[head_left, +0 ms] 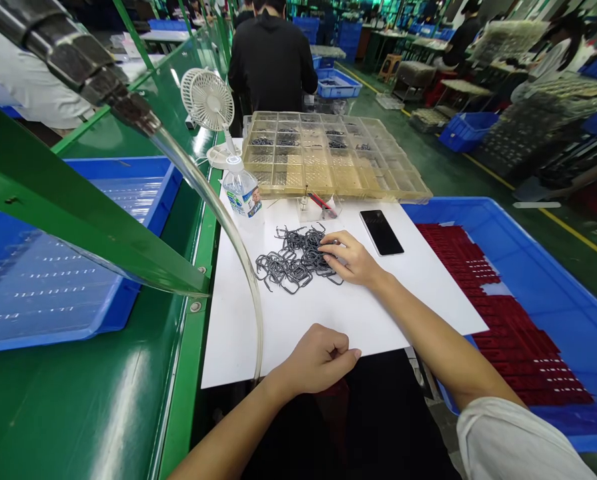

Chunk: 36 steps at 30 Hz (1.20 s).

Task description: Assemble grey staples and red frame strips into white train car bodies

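Right hand point(351, 260) rests with fingertips on the 3 o'clock edge of a pile of dark wire clips point(291, 261) on the white surface point(328, 313). Left hand point(318, 360), loosely curled, lies at the surface's 6 o'clock edge. Phone point(381, 232) lies at 1 o'clock of the right hand, and the compartment tray point(328, 157) at 12 o'clock.

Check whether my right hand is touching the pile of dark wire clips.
Touching. Head view: the right hand rests its fingertips on the pile of dark wire clips.

a pile of clips point(295, 260) lies mid-board point(328, 313); the phone point(381, 232) to its right, the bottle point(243, 193) to its far left, the compartment tray point(328, 157) beyond, a bin point(553, 300) right of the board, another bin point(78, 233) at left.
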### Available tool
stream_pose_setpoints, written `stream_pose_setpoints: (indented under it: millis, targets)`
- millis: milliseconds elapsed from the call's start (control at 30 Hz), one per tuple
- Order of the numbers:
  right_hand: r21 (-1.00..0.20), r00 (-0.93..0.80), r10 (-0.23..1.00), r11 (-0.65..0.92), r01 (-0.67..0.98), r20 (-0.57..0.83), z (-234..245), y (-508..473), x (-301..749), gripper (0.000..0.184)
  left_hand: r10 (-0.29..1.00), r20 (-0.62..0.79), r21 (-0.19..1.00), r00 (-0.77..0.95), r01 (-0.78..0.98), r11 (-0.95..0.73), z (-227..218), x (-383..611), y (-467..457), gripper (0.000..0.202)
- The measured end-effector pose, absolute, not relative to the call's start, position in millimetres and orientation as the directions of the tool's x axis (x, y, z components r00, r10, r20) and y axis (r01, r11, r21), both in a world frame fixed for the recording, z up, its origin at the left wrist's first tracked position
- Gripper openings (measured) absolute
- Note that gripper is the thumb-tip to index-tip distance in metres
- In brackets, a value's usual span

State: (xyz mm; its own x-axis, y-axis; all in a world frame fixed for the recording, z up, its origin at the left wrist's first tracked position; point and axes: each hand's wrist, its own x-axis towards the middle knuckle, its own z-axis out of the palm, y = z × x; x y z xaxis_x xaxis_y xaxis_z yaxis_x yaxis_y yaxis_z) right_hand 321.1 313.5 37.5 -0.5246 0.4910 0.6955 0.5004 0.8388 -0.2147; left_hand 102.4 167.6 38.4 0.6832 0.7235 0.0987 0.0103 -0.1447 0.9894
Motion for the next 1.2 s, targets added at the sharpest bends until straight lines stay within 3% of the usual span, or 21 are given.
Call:
stream_pose_setpoints:
  millis: [267, 767, 1200]
  targets:
    - [-0.259, -0.541, 0.512, 0.841, 0.476, 0.667, 40.7, 311.3, 321.3, 0.012, 0.72, 0.11, 0.988, 0.685, 0.005, -0.157, 38.3, 102.3, 167.5, 0.047]
    - [-0.23, -0.524, 0.515, 0.826, 0.514, 0.678, 34.5, 315.1, 322.8, 0.017, 0.712, 0.108, 0.986, 0.693, 0.019, -0.168, 36.2, 103.0, 168.2, 0.047]
    - [-0.294, -0.496, 0.581, 0.788, 0.541, 0.645, 31.3, 314.8, 324.2, 0.02, 0.715, 0.121, 0.986, 0.688, 0.001, -0.167, 37.9, 102.5, 167.6, 0.047]
